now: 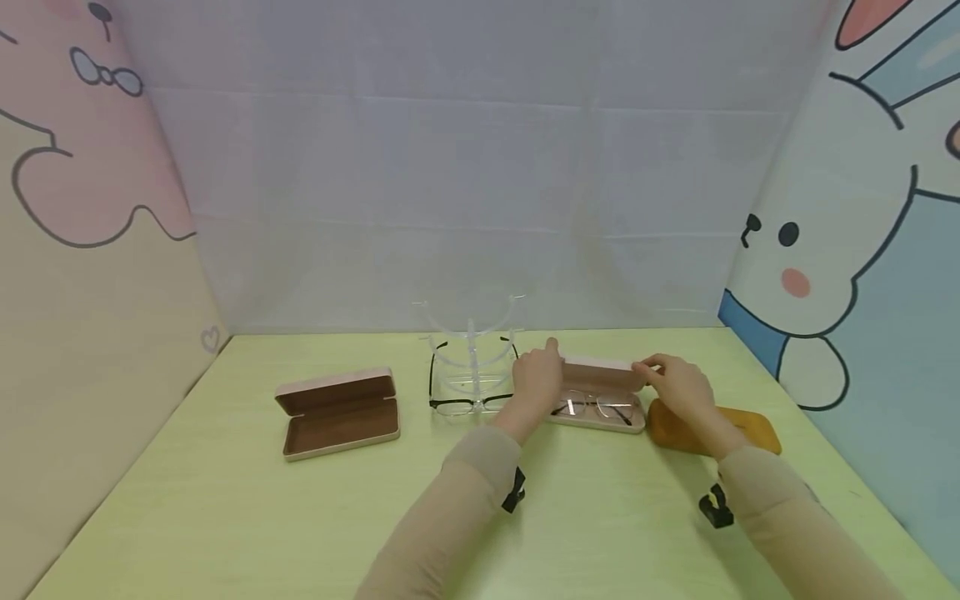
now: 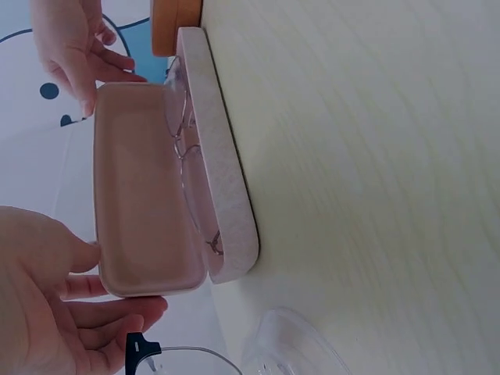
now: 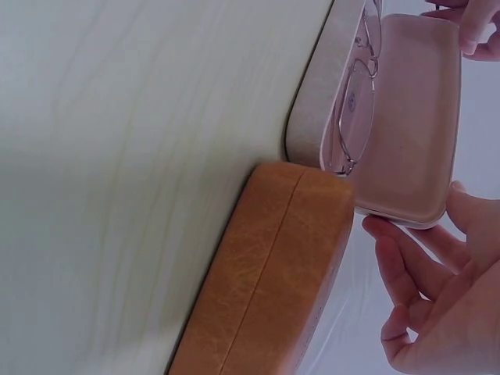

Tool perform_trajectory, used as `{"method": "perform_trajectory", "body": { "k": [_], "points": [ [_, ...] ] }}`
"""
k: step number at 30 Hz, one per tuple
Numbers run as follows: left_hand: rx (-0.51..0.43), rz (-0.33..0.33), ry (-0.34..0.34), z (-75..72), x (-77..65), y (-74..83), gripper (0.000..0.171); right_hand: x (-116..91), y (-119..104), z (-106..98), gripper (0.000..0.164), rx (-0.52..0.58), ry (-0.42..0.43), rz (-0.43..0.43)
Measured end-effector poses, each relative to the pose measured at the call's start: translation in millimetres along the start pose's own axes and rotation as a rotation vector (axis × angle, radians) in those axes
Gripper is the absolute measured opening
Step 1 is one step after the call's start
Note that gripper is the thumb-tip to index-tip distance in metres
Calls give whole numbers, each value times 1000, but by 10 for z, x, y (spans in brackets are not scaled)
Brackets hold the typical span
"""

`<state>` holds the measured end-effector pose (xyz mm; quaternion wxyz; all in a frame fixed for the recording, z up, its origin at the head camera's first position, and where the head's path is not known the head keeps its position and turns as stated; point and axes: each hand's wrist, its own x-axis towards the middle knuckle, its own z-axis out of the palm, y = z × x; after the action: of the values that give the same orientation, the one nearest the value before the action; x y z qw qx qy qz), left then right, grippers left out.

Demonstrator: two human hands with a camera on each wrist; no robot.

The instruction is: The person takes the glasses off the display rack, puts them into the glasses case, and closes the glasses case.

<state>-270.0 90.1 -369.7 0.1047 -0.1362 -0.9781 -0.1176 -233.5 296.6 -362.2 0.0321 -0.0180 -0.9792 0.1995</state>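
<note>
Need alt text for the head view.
A person's left hand and right hand hold the raised lid of a pinkish case containing glasses. An orange case lies right; left are a clear stand with black-framed glasses and, farther left, an open, brown-lined case, all on a pale green table.

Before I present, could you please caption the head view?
Both hands hold the raised lid of the case containing eyeglasses.

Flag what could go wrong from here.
The glasses in the pink case seem to stand above its rim, so the lid might press on them if closed. The left hand is close beside the clear stand with black glasses and could knock it. The orange case sits right by the pink case's end and might get nudged.
</note>
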Motion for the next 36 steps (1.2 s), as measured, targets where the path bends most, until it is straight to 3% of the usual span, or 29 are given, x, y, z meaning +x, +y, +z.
{"method": "perform_trajectory", "body": {
  "k": [5, 13, 22, 30, 36],
  "points": [
    [-73, -30, -89, -2, 8, -15, 34, -38, 14, -24, 49, 25, -23, -1],
    [-61, -74, -128, -53, -3, -36, 34, -109, 17, -20, 50, 47, -10, -13],
    [-130, -91, -186, -56, -53, -88, 28, -202, 63, 3, 50, 102, 3, -23],
    [-171, -55, -157, -47, -137, -126, 54, -258, 99, 6, 47, 88, 3, -50],
    [-169, -47, -133, -41, -171, -110, 59, -284, 107, -13, 45, 74, 17, -78]
  ]
}}
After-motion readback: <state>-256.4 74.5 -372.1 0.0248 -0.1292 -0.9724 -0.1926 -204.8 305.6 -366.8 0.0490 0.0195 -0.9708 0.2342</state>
